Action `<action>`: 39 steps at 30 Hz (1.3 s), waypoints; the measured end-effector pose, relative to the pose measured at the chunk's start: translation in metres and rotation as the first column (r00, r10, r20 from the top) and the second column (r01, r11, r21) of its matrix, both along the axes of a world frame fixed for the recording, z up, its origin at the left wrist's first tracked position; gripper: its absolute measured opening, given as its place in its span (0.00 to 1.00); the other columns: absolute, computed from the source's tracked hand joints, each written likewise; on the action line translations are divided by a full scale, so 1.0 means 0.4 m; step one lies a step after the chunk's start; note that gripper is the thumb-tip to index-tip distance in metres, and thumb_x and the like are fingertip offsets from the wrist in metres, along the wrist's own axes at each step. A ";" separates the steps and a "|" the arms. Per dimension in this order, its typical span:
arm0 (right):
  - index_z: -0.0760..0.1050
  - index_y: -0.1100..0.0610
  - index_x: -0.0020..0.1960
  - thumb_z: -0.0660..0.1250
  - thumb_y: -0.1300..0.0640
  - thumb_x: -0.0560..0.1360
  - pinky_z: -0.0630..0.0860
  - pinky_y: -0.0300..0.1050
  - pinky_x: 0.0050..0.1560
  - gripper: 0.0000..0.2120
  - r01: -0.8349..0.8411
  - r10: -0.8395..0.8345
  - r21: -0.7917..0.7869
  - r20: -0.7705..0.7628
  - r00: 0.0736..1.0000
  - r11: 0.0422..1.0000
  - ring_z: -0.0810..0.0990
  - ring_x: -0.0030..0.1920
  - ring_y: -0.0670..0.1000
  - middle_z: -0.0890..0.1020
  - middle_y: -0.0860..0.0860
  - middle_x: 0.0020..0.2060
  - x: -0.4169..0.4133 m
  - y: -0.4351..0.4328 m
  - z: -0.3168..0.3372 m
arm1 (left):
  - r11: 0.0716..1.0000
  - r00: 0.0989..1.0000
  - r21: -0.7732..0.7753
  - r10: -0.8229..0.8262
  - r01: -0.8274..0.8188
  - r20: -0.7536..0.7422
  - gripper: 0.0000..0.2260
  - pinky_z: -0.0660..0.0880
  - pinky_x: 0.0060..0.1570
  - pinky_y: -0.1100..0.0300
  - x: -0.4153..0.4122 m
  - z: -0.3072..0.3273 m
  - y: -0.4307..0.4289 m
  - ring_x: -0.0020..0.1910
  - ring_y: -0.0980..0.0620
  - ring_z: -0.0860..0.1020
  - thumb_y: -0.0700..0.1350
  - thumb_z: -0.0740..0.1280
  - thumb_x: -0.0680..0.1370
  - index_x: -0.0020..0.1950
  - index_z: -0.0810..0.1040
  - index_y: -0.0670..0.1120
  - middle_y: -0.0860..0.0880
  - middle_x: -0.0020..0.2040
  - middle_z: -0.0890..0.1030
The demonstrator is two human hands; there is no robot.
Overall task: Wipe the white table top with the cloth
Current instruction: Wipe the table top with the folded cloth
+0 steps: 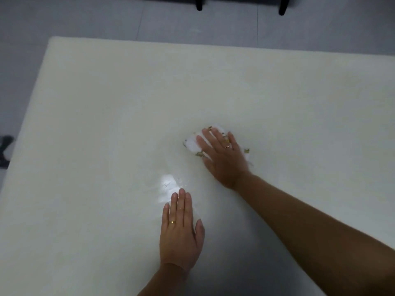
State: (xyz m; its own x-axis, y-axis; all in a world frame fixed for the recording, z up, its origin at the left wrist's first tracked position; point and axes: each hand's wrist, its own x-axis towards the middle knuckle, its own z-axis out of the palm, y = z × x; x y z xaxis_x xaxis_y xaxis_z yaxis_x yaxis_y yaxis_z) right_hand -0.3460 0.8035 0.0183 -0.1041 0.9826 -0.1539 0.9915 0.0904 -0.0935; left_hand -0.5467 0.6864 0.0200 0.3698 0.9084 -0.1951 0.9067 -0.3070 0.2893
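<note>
Desk (96, 124): white top, filling most of the view, its far and left edges showing against the floor.

Floor (85, 18): grey tiles, running along the top and left of the view.

Right forearm (310, 227): bare, reaching in from the lower right corner toward the middle of the desk.

Left hand (179, 236): lying palm down on the desk at lower middle, nearer the person than the other hand. Its fingers (181, 201) are lying straight and close together, pointing away and gripping nothing. The thumb is resting out to the right.

Right hand (222, 157): pressing down on the cloth, right of the desk's centre. Its fingers (208, 138) are lying straight and slightly spread, flat over the cloth and not curling round it. Its outline is showing slightly blurred.

Cloth (192, 143): white with small green and yellow marks, bunched, lying on the desk under the right hand and showing past the fingertips and at both sides of the hand.

Glare (167, 183): bright patch, shining on the desk just beyond the left fingertips.

Legs (199, 4): two, dark, standing on the floor beyond the far edge, their upper parts being cut off by the top of the view.

Dark object (5, 150): blurred, sitting on the floor at the left edge beside the desk. Its kind cannot be told.

Rings (172, 222): gold bands, one showing on a finger of each hand.
</note>
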 end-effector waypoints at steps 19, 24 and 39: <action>0.55 0.51 0.76 0.42 0.44 0.77 0.47 0.59 0.73 0.29 0.344 -0.344 -0.023 0.006 0.939 0.939 0.55 0.76 0.55 0.56 0.53 0.76 0.168 0.146 0.005 | 0.994 0.984 0.049 -0.109 0.103 0.144 0.29 0.53 0.75 0.47 0.144 0.017 0.206 0.78 0.45 0.55 0.52 0.57 0.79 0.76 0.60 0.39 0.43 0.78 0.59; 0.44 0.52 0.78 0.47 0.46 0.81 0.39 0.60 0.72 0.29 0.628 -0.629 -0.032 -0.042 0.776 0.777 0.43 0.77 0.57 0.46 0.54 0.77 0.031 0.216 0.013 | 0.999 0.998 0.025 -0.039 0.038 0.051 0.29 0.50 0.75 0.48 0.216 -0.011 0.309 0.77 0.45 0.55 0.55 0.51 0.80 0.77 0.59 0.39 0.41 0.77 0.59; 0.45 0.52 0.78 0.45 0.47 0.81 0.42 0.61 0.73 0.27 0.613 -0.614 -0.037 -0.015 0.789 0.789 0.44 0.77 0.57 0.47 0.54 0.77 0.057 0.374 0.012 | 0.997 0.998 0.063 -0.049 0.046 0.044 0.30 0.53 0.75 0.46 0.218 -0.014 0.307 0.78 0.45 0.55 0.54 0.55 0.78 0.76 0.60 0.39 0.41 0.77 0.59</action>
